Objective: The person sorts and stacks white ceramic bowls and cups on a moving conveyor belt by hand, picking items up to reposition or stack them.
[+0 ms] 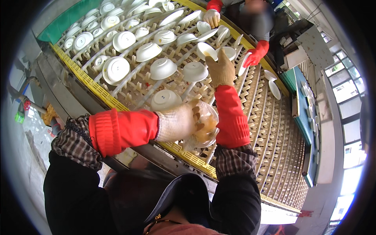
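My left hand, in a pale knit glove with a red rubber sleeve, is closed on a clear plastic-looking bowl with brownish residue, low over the belt near its yellow edge. My right hand, in a tan glove, reaches further out; its fingers are at a white bowl and another white bowl. Whether they grip either is hard to tell. An upturned white bowl lies just beyond my left hand, and another upturned bowl sits left of my right hand.
A pegged conveyor belt bears many white bowls and plates. Its yellow edge strip runs close before me. Across it, a co-worker's red-gloved hand holds a white dish; their other gloved hand is near bowls. A blue belt with dishes lies right.
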A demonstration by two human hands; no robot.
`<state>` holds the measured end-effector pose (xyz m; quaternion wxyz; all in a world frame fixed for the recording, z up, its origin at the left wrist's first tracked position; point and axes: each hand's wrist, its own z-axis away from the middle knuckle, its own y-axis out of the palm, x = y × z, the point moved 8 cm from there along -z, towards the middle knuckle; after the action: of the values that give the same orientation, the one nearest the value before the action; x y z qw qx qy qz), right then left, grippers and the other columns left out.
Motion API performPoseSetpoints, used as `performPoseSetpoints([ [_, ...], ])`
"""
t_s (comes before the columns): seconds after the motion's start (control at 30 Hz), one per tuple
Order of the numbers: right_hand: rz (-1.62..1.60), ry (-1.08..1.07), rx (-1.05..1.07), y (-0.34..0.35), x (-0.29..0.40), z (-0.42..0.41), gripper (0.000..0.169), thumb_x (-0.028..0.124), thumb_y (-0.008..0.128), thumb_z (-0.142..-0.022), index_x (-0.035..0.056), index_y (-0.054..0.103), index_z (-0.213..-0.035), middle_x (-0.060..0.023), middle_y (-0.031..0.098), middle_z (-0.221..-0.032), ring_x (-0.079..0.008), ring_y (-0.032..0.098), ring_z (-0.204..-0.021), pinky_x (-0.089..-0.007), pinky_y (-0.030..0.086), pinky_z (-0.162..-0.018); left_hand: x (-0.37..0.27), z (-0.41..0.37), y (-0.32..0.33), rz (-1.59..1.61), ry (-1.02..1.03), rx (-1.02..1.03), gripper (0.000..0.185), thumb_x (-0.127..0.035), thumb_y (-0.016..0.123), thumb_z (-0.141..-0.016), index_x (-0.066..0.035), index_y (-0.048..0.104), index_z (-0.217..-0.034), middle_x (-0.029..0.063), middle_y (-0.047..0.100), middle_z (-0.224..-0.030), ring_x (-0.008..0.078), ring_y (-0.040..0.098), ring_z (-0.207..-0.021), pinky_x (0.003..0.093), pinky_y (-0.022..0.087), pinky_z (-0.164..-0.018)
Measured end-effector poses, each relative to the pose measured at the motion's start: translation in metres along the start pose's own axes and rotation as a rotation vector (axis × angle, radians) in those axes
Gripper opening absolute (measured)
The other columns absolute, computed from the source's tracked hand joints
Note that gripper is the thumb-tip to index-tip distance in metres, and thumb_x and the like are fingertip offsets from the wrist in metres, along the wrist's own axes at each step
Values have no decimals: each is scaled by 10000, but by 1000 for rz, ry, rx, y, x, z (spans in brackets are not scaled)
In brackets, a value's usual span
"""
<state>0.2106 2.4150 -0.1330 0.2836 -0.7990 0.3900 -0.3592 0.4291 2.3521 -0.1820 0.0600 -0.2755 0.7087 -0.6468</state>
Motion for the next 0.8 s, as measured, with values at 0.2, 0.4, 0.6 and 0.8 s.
performPoseSetpoints([
  [0.2, 300, -133, 331, 60, -23, -37, 445, 469, 638, -844, 101, 732, -1076, -202, 701, -1071, -397, 661, -1007, -466, 503, -921, 1, -16, -25, 486, -101, -302, 104, -129, 579, -782, -51, 607, -845, 90, 624, -855, 259, 614, -849, 415, 463, -856],
  [0.4, 55, 51, 325, 32, -30, 1, 395, 425, 647, -877, 78, 734, -1045, -200, 713, -1012, -342, 682, -985, -431, 507, -857, 49, 28, -78, 500, -211, -354, 85, -140, 642, -774, -84, 639, -710, 79, 576, -577, 292, 615, -586, 415, 527, -752],
  [0.6, -1257, 606, 182, 0, -122, 80, 461, 303, 629, -963, -7, 555, -1296, -157, 691, -1062, -293, 688, -943, -352, 544, -721, 116, 111, -90, 889, -972, -471, 268, -209, 703, -831, 24, 718, -961, 105, 708, -846, 180, 673, -759, 323, 537, -653],
  [0.8, -1649, 638, 229, -31, -73, 103, 570, 362, 619, -961, 12, 444, -1376, -237, 569, -1286, -329, 668, -1024, -335, 586, -643, 133, 136, -88, 1097, -1170, -692, 303, -150, 681, -883, 72, 634, -1084, 75, 670, -984, 128, 631, -892, 256, 515, -799],
])
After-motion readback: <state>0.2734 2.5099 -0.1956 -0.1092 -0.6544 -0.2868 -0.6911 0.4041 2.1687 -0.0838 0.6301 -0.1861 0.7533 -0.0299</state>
